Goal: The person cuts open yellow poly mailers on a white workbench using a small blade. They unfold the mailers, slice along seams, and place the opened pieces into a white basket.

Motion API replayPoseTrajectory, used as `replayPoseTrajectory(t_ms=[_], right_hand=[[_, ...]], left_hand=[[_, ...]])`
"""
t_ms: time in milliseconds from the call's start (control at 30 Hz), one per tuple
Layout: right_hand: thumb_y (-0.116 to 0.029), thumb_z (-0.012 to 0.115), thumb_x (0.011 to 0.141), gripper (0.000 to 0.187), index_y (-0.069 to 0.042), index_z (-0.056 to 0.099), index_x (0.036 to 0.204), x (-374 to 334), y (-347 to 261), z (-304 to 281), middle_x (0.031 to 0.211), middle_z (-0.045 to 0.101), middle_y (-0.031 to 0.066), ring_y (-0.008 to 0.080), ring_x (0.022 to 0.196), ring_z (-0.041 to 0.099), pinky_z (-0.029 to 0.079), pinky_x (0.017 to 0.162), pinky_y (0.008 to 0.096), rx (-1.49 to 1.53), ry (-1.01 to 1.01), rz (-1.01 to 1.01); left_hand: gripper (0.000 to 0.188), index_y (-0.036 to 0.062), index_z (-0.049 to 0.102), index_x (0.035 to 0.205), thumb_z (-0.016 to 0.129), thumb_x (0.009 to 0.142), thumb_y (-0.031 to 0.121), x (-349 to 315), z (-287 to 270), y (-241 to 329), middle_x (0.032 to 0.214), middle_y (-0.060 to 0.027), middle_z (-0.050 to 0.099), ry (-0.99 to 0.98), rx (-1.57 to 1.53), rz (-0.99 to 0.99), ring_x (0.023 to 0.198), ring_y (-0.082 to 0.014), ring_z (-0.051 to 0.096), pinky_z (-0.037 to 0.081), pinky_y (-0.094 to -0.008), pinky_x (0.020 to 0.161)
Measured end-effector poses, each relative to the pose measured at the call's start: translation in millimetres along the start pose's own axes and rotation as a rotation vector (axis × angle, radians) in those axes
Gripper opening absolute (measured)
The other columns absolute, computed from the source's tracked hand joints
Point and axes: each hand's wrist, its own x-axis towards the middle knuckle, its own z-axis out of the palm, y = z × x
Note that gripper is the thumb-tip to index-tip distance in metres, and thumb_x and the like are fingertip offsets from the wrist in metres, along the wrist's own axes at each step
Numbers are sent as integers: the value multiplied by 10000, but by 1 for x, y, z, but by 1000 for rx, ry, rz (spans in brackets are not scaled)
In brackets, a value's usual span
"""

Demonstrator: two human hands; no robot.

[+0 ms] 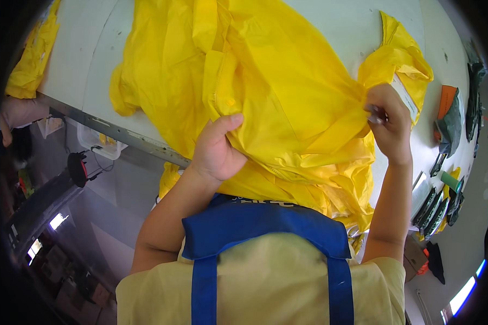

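A shiny yellow rain jacket spreads over the near edge of the pale table and hangs down in front of me. A long fastening strip with what looks like a zip and a round snap runs down its middle. My left hand grips the jacket beside that strip, thumb on top and fingers partly hidden under the cloth. To the right, my right hand pinches a gathered bit of the jacket, its fingers curled in. The cloth between my hands is lifted and creased.
Another bunched yellow piece with a white paper or label lies just beyond my right hand. More yellow cloth is at the far left, near another person's arm. A clear plastic bin sits below the metal table edge. Dark packets lie right.
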Motion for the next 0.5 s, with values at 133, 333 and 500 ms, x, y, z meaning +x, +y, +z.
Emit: replayPoseTrajectory(t_ms=[133,333,500], right_hand=[[167,557,621,252,-26,486,766,-24,5,7,832,513,66,144,661,465,365,545,229,-28,266,-160],[152,567,618,292,-68,475,788,-50,1,19,780,490,97,221,672,493,401,568,274,-198,419,-283],[112,587,602,337,-52,590,896,-61,-11,34,802,491,117,232,676,510,405,552,286,-171,477,-313]], left_hand=[[506,12,355,1381,457,902,142,2,0,1,1381,-144,458,-14,-13,17,1267,-294,449,327,-459,1083],[488,29,390,1360,495,911,191,-4,-8,-8,1358,-138,482,42,-160,-71,1248,-291,465,345,-453,1073],[496,36,421,1336,544,902,243,-29,-2,-43,1347,-134,493,176,257,-237,1239,-290,469,347,-444,1072]])
